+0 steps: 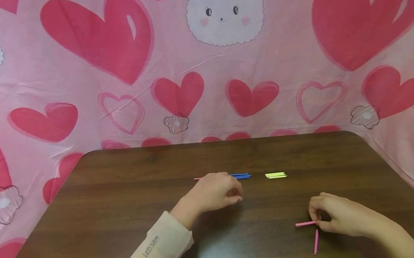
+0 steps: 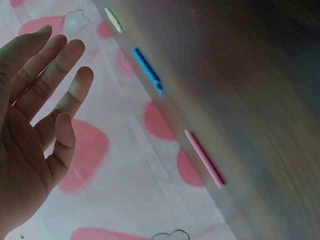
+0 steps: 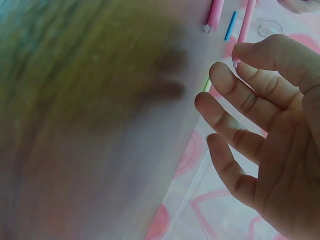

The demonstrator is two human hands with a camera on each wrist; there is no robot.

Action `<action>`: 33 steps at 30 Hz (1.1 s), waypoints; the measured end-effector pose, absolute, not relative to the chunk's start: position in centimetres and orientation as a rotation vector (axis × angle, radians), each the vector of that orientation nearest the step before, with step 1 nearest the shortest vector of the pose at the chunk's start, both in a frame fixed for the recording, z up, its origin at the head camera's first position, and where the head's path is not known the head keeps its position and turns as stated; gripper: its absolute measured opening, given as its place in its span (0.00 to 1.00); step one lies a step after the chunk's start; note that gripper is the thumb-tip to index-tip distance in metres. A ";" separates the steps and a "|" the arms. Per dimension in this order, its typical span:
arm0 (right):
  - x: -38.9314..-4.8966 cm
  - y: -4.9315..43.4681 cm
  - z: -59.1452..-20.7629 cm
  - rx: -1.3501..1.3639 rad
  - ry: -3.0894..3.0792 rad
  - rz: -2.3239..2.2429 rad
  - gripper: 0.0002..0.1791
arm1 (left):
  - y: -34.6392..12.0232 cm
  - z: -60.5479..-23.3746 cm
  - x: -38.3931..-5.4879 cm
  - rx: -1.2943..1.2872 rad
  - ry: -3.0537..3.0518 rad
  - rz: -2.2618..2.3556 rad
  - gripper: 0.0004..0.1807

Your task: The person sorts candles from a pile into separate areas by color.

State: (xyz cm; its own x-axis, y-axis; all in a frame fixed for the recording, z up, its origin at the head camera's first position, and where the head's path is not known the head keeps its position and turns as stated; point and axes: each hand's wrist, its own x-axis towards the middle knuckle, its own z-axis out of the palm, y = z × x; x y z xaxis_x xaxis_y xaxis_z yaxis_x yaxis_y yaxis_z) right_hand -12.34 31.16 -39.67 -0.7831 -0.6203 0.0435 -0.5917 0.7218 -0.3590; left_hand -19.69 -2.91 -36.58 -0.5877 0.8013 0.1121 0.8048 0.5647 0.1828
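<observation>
My right hand (image 1: 338, 214) pinches one end of a slim pink stick (image 1: 305, 223) between thumb and index finger, low over the right part of the table. In the right wrist view, the pinched stick (image 3: 246, 24) has a narrow tip, and the other fingers are spread. Another pink stick (image 1: 316, 241) lies just below that hand. My left hand (image 1: 214, 191) holds nothing; its fingers look loosely bent in the left wrist view. It partly hides several blue sticks (image 1: 243, 176) and a pink one (image 1: 197, 178) behind it.
Several yellow sticks (image 1: 276, 175) lie together to the right of the blue ones. The brown wooden table (image 1: 136, 171) has a far edge against a pink cloth (image 1: 280, 49) printed with hearts and rabbits.
</observation>
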 end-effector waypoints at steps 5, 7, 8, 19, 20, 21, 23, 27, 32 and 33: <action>-12.4 31.1 -39.7 -1.058 2.848 -0.587 0.18 | -1.7 -36.5 -19.4 -1.455 -2.767 -0.325 0.05; -12.5 31.0 -39.8 -1.085 2.853 -0.595 0.18 | -1.2 -36.7 -19.3 -1.463 -2.767 -0.306 0.05; -12.5 31.0 -39.8 -1.095 2.851 -0.601 0.18 | -0.9 -36.8 -19.2 -1.467 -2.767 -0.294 0.05; -12.4 30.0 -39.3 -1.005 2.808 -0.621 0.16 | 1.7 -37.5 -18.3 -1.546 -2.743 -0.227 0.04; -12.4 30.0 -39.3 -0.997 2.803 -0.622 0.16 | 2.0 -37.6 -18.2 -1.553 -2.738 -0.221 0.05; -12.3 29.9 -39.2 -0.984 2.801 -0.620 0.16 | 2.2 -37.7 -18.1 -1.561 -2.731 -0.211 0.05; -12.3 29.7 -39.0 -0.963 2.799 -0.614 0.16 | 2.6 -37.8 -17.8 -1.574 -2.724 -0.211 0.05; -12.2 29.5 -38.8 -0.943 2.795 -0.608 0.16 | 3.3 -37.9 -17.4 -1.593 -2.726 -0.233 0.05; -12.1 29.3 -38.6 -0.929 2.771 -0.618 0.13 | 4.3 -37.8 -17.0 -1.610 -2.726 -0.254 0.05; -12.0 29.2 -38.6 -0.932 2.770 -0.621 0.13 | 4.4 -37.8 -17.0 -1.609 -2.724 -0.254 0.05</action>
